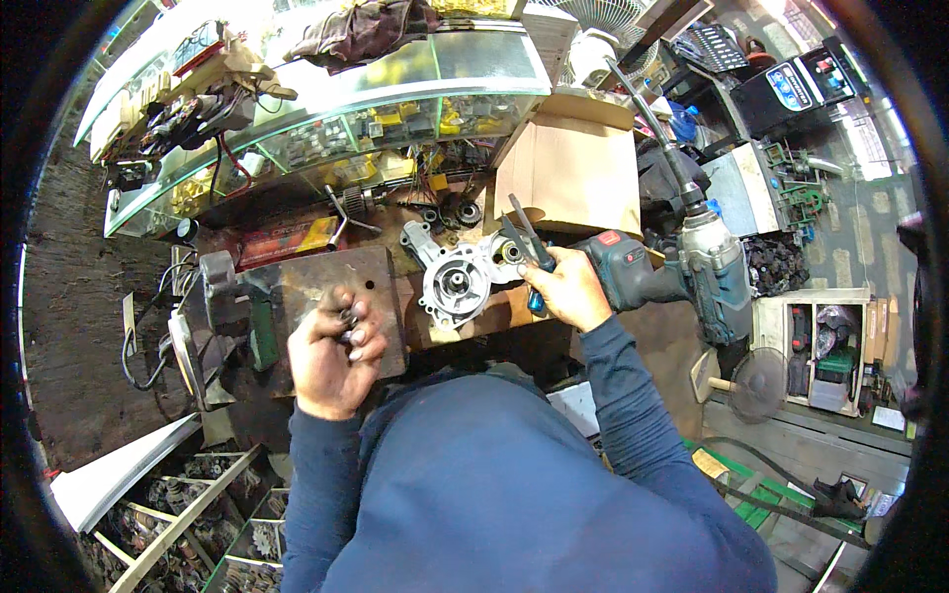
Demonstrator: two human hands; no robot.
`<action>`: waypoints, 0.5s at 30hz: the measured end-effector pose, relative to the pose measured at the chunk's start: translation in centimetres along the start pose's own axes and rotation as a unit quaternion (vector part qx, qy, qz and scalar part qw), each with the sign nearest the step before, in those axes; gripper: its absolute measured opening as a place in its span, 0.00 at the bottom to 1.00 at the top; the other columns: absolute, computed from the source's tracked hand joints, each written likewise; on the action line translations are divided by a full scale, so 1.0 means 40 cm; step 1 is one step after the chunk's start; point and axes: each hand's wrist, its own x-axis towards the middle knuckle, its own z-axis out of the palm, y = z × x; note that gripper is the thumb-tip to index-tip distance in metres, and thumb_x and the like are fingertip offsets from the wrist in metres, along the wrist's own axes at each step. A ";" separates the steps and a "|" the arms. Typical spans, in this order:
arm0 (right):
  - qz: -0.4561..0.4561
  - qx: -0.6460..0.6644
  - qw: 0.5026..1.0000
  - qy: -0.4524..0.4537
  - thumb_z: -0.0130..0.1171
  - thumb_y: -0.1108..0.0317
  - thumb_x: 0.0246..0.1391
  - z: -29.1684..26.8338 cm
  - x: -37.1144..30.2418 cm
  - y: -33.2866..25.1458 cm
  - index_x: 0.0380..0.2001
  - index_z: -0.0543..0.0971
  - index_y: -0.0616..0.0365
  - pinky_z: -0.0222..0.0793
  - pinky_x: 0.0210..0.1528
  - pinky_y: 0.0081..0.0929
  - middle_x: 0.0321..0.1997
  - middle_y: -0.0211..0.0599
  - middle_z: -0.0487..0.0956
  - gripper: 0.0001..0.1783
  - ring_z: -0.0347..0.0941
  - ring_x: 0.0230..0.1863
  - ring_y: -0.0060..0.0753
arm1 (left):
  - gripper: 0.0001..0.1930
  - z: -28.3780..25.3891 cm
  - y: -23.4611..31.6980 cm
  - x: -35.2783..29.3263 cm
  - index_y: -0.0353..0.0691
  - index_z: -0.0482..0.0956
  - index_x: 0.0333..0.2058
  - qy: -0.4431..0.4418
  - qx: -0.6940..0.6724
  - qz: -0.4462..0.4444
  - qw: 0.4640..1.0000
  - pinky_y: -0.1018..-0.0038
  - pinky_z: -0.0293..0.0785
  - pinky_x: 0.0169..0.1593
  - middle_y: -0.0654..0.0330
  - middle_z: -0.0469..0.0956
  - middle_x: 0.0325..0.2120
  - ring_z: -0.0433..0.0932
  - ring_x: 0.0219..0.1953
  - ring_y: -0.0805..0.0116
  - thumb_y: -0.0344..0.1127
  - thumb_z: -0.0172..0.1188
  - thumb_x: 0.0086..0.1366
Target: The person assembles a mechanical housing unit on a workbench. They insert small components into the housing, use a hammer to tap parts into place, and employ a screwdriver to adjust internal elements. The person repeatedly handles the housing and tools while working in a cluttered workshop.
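On the bench in front of me is a silver cast-metal housing (458, 284) with a round opening and a central shaft end. A bearing-like ring (510, 253) shows at its right side. My right hand (570, 289) is closed around a tool with dark, narrow, spread jaws and blue handles (536, 299), which looks like pliers; its jaws point away from me over the housing's right side. My left hand (339, 353) is raised over a dark metal plate (331, 272), fingers curled in. Small dark bits show between those fingers, too small to name.
A cordless impact wrench (714, 267) with a long extension lies right of my right hand. Behind the housing stand an open cardboard box (573, 163) and a glass-fronted case (395, 124) of small parts. A vise-like block (219, 287) is at left; parts bins (188, 514) are lower left.
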 end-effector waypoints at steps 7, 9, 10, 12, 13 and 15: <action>-0.003 0.032 0.999 0.025 0.68 0.67 0.61 0.005 0.000 -0.072 0.36 0.84 0.66 0.69 0.29 0.24 0.25 0.25 0.80 0.10 0.71 0.26 0.14 | 0.27 -0.060 0.080 -0.157 0.48 0.61 0.21 -0.023 0.061 -0.006 0.998 0.79 0.48 0.18 0.67 0.57 0.19 0.52 0.16 0.79 0.56 0.48 0.78; -0.049 0.060 0.997 0.004 0.68 0.67 0.61 0.008 -0.013 -0.132 0.37 0.84 0.65 0.71 0.32 0.23 0.27 0.25 0.81 0.10 0.72 0.28 0.16 | 0.29 -0.086 0.100 -0.191 0.48 0.61 0.20 -0.039 0.120 -0.019 0.992 0.78 0.47 0.18 0.67 0.56 0.17 0.52 0.16 0.78 0.57 0.48 0.79; -0.073 0.126 0.989 -0.008 0.68 0.67 0.61 0.017 -0.026 -0.165 0.37 0.84 0.65 0.72 0.33 0.23 0.28 0.26 0.82 0.10 0.74 0.29 0.16 | 0.29 -0.095 0.109 -0.211 0.47 0.60 0.21 -0.027 0.158 -0.016 0.987 0.77 0.46 0.18 0.67 0.56 0.16 0.53 0.16 0.78 0.57 0.48 0.79; -0.207 0.091 0.974 -0.020 0.68 0.67 0.60 0.034 -0.042 -0.228 0.38 0.84 0.64 0.73 0.36 0.22 0.30 0.27 0.83 0.10 0.76 0.31 0.17 | 0.22 -0.101 0.122 -0.233 0.38 0.75 0.30 -0.013 0.259 0.018 0.966 0.79 0.48 0.19 0.68 0.61 0.17 0.56 0.17 0.79 0.52 0.57 0.76; -0.202 0.114 0.972 -0.042 0.68 0.68 0.60 0.045 -0.063 -0.250 0.39 0.84 0.64 0.74 0.37 0.22 0.31 0.28 0.84 0.09 0.77 0.31 0.18 | 0.21 -0.098 0.127 -0.238 0.34 0.80 0.36 -0.042 0.310 0.036 0.949 0.80 0.50 0.19 0.68 0.64 0.18 0.58 0.17 0.80 0.50 0.61 0.75; -0.073 0.252 0.953 -0.150 0.69 0.69 0.60 0.082 -0.110 -0.276 0.41 0.83 0.62 0.74 0.34 0.23 0.32 0.30 0.84 0.09 0.77 0.30 0.21 | 0.25 -0.084 0.120 -0.238 0.27 0.81 0.53 -0.011 0.393 0.048 0.918 0.81 0.54 0.22 0.72 0.68 0.20 0.60 0.19 0.84 0.45 0.68 0.69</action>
